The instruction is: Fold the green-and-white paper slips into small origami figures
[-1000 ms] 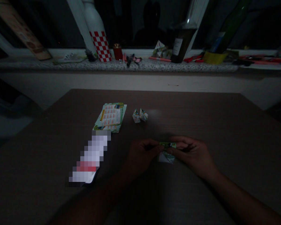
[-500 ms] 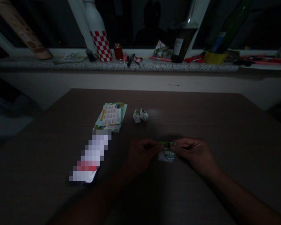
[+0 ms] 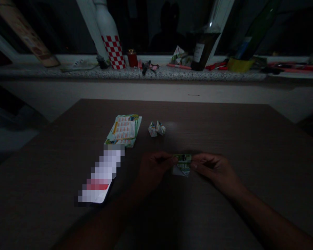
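While left hand (image 3: 154, 169) pinches left edge of folded printed paper (image 3: 182, 168) between thumb and fingers, right hand (image 3: 220, 173) pinches right edge likewise, both nearly closed. Paper over table (image 3: 224, 132), nearer than two small folded pieces (image 3: 160, 128); contact below unclear, light dim. Likely light, thin, easily creased; best gripped gently by edges.
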A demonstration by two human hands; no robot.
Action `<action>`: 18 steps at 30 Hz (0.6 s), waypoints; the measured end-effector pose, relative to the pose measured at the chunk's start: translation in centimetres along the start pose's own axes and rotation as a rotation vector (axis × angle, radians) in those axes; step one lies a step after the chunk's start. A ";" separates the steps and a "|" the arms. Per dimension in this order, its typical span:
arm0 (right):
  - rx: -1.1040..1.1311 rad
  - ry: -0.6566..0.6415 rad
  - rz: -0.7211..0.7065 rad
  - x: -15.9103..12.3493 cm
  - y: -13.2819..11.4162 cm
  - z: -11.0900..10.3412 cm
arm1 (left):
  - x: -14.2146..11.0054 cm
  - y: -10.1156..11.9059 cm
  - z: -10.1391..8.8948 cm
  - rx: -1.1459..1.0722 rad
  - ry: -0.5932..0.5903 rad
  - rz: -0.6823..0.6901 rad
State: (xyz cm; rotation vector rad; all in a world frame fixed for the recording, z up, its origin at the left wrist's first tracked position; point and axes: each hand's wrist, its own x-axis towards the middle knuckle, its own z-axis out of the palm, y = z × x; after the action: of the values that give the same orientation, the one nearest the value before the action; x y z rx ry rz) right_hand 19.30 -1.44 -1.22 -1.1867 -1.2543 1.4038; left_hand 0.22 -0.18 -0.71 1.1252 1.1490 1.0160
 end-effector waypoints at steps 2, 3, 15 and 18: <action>-0.037 -0.010 -0.021 0.0 0.1 0.0 | -0.1 0.1 0.1 -0.004 -0.009 0.000; -0.054 -0.005 -0.035 0.0 0.2 0.0 | -0.1 0.1 0.1 -0.007 -0.016 0.000; -0.144 0.038 -0.066 -0.2 0.1 0.3 | 0.1 -0.1 0.4 -0.048 0.009 -0.041; -0.189 -0.001 -0.059 -0.1 0.1 0.2 | 0.2 -0.3 0.2 -0.101 0.032 -0.045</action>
State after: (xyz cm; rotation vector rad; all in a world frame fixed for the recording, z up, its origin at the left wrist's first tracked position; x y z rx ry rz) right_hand 19.09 -1.63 -1.30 -1.2649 -1.4358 1.2646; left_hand 0.49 -0.05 -1.01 1.0019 1.1305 1.0485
